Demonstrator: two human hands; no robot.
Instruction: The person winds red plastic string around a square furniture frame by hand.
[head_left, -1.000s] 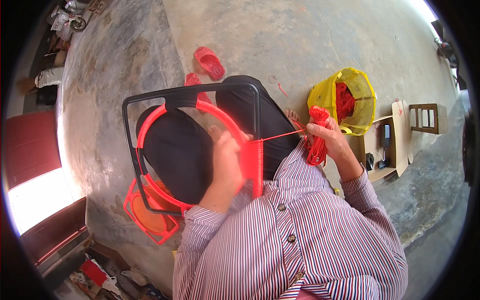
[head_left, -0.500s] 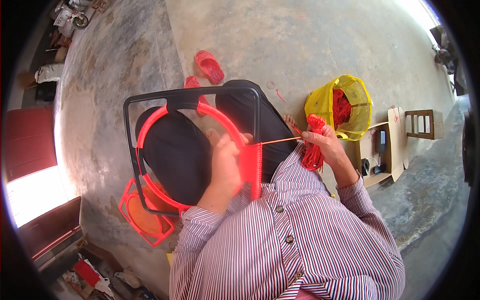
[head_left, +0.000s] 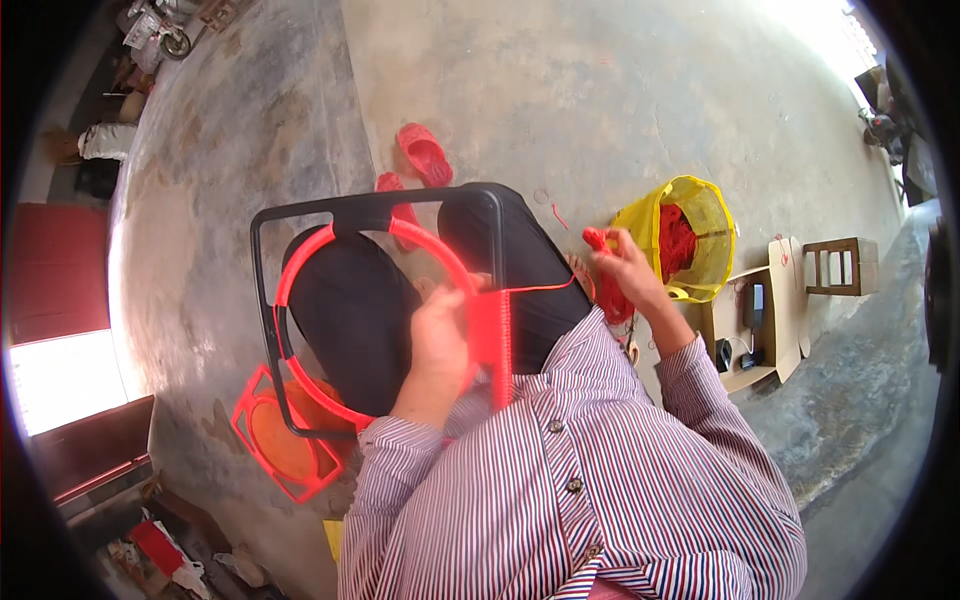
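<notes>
Across my lap rests a black rectangular frame (head_left: 352, 198) with a round inner ring (head_left: 300, 250), partly wrapped in red cord. My left hand (head_left: 442, 330) grips the ring near its right side, where red wrapping (head_left: 490, 330) joins ring and frame bar; some fingertips are hidden behind it. To the right, my right hand (head_left: 622, 265) is closed around a bundle of red cord (head_left: 613, 298), its top end poking out above the fingers. A single red strand (head_left: 540, 289) runs slightly slack from the wrapped bar towards the bundle.
A yellow mesh basket (head_left: 645, 240) holding red cord stands beyond my right hand. Beside it are an open cardboard box (head_left: 745, 378) and a small wooden stool (head_left: 840, 267). Red clogs (head_left: 425, 155) lie ahead of my knees. Another red frame (head_left: 290, 440) with an orange centre is at lower left.
The strand was taut and now sags a little. My right hand has turned and shifted slightly left with the cord bundle. My left hand keeps its hold on the ring.
</notes>
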